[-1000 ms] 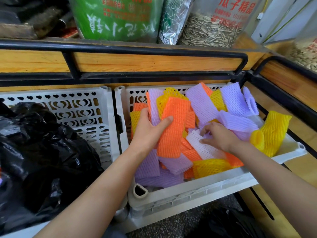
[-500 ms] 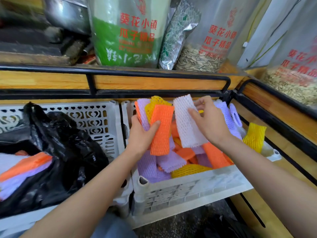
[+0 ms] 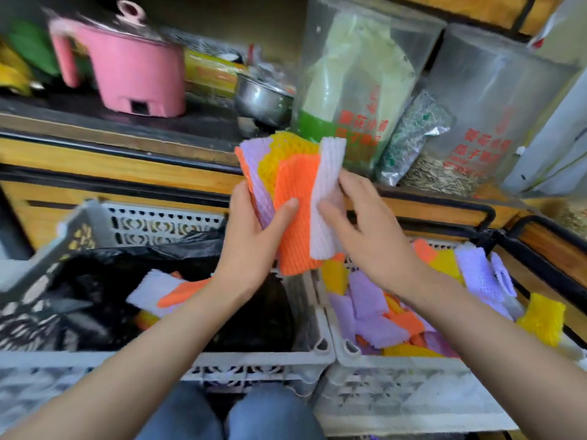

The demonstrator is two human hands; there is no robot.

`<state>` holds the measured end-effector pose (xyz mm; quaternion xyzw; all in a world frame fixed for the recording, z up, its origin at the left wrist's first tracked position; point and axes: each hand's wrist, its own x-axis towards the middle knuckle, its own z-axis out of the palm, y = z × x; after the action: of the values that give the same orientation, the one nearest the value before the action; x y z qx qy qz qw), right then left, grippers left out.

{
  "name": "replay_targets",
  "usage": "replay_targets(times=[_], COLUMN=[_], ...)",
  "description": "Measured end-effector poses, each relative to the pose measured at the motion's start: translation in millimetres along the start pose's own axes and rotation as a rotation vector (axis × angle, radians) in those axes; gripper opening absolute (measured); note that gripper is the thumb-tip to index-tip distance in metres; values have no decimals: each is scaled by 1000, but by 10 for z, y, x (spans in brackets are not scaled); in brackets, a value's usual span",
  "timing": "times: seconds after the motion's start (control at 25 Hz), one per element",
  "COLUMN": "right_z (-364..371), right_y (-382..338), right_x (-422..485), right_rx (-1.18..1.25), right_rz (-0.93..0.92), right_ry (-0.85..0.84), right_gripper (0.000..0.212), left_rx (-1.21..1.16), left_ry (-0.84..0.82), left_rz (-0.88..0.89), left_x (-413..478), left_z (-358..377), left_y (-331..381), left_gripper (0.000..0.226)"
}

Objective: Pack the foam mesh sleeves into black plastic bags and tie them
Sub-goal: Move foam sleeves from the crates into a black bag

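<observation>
My left hand [image 3: 254, 239] grips a fanned stack of foam mesh sleeves [image 3: 293, 198], orange in front with yellow and purple behind, held up above the gap between two crates. My right hand [image 3: 371, 236] pinches a white sleeve [image 3: 327, 198] against the stack's right side. An open black plastic bag [image 3: 247, 325] sits in the left white crate [image 3: 254, 363] with white and orange sleeves [image 3: 165, 290] inside. The right white crate [image 3: 397, 389] holds several loose purple, orange and yellow sleeves [image 3: 374, 312].
A wooden shelf with black rails [image 3: 127, 166] runs behind the crates. On it stand a pink pot [image 3: 127, 65], a metal bowl [image 3: 263, 100] and large bags of sunflower seeds [image 3: 467, 128]. My knees [image 3: 228, 417] are below the crates.
Both hands rose out of the right crate and moved left with the sleeves. The right hand brought the white sleeve against the stack. The camera tilted up.
</observation>
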<state>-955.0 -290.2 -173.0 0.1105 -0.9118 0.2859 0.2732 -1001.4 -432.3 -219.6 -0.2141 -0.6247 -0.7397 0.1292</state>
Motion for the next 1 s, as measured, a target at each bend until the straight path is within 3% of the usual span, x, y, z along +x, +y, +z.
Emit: replay_targets(times=[0.12,0.32,0.4,0.52,0.6,0.64,0.84,0.88,1.0], right_z=[362,1041,1330,1696,1831,1874,1964,1956,1880], right_y=[-517,-1074,-1133,-1159,-1151,-1115,-707,-633,-468], right_x=[129,325,404,444,403,378,270,249,176], right_rx=[176,314,235,-138,-310,-335,-345,-369,-471], right_rz=[30,48,42,-50,-42,-6,226,239,145], right_ry=[-127,-206,-294,-359,-388,-395,-296,-304,-396], right_gripper=[53,56,61,80,91,92,62,59,57], left_rx=[159,48,39,44,-4,-3,191,237,489], left_ry=[120,206,273,288,239,177,-165,-131,217], left_rz=[96,85,-25,-242,-382,-427,-478,-454,-298], left_x=[-20,-82,-91,-104,-85,-88,-106,-94,-10], left_z=[-508,-1364,-1657,-1942,-1978,-1943,-1846,-1911,-2320], left_y=[169,291,196,-46,-160,-181,-168,-176,-337], left_gripper=[41,50,40,27,6,6,25,21,24])
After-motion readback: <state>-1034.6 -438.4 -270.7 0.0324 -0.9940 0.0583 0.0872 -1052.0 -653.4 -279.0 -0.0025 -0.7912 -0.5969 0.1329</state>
